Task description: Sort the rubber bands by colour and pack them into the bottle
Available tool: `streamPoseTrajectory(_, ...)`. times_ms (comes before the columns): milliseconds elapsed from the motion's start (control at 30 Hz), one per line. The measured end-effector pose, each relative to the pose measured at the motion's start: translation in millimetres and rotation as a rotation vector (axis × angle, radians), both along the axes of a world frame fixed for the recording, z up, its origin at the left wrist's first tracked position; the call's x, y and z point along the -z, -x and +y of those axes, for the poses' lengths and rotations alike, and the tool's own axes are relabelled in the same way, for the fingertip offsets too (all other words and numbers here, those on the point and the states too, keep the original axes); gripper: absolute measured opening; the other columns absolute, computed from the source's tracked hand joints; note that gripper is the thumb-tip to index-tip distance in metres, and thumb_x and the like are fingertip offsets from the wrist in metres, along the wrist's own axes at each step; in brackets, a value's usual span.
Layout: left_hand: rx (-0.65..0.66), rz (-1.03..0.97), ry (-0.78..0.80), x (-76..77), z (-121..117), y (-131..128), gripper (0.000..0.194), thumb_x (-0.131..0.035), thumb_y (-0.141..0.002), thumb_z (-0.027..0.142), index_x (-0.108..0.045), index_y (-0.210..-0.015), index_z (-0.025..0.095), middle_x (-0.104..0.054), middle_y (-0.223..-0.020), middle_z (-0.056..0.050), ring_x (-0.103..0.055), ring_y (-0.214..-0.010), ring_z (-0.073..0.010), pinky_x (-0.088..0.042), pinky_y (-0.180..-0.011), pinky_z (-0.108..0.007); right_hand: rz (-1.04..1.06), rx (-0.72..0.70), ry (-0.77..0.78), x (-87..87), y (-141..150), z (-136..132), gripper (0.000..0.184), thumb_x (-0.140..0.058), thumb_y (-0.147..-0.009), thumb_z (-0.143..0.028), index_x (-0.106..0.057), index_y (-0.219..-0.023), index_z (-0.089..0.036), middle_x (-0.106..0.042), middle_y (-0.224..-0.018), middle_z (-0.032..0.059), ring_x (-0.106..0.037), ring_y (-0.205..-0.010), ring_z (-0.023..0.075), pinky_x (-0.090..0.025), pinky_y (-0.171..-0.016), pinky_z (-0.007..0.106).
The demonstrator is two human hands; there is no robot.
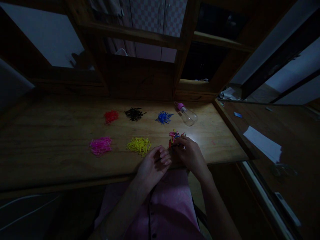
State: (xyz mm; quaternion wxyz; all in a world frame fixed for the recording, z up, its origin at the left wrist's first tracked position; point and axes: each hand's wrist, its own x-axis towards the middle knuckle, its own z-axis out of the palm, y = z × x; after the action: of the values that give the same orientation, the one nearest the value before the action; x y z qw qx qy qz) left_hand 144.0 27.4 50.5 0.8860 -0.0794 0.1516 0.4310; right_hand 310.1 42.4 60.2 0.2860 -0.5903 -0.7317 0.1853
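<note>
My right hand (188,151) reaches over a small mixed-colour pile (175,134) of thin looped pieces. Its fingers are pinched together, and a small black looped piece (175,145) shows at their tips. My left hand (156,162) is turned partly palm up beside it, fingers curled in; something dark lies within them, too dim to name. Just left of that hand is a yellow pile (139,146) of the same looped pieces. Farther off lie a pink pile (100,146), a red pile (111,116), a black pile (135,114) and a blue pile (164,117).
A clear bottle (189,117) with a pink cap lies on its side behind the mixed pile. The wooden desk (62,133) has shelves along its back. On the right, a lower brown surface holds white paper (262,144) and a small blue card (237,114). Light is dim.
</note>
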Motion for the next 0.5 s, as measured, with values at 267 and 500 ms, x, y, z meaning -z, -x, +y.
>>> streamPoseTrajectory(267,-0.007,0.005,0.005,-1.0,1.3,-0.6,0.028,-0.039,-0.093,0.012,-0.042,-0.066,0.016,-0.036,-0.061,0.003,-0.038,-0.05,-0.0066,-0.037,-0.048,-0.018,0.135,0.023,0.011,5.7,1.1,5.1,0.022,-0.056,-0.076,-0.007,-0.068,-0.088,-0.022,-0.069,-0.085,0.0022,-0.061,-0.076,0.0177,-0.046,-0.07,0.028)
streamPoseTrajectory(500,-0.02,0.032,0.003,-3.7,-0.4,-2.3,0.03,-0.039,-0.093,0.011,-0.046,-0.064,0.015,-0.04,-0.058,0.002,-0.042,-0.048,-0.0069,-0.04,-0.047,-0.019,0.612,0.194,0.087,14.2,-13.5,14.8,0.022,-0.071,-0.075,-0.031,-0.068,-0.092,-0.019,-0.071,-0.09,0.0046,-0.066,-0.081,0.0188,-0.053,-0.074,0.031)
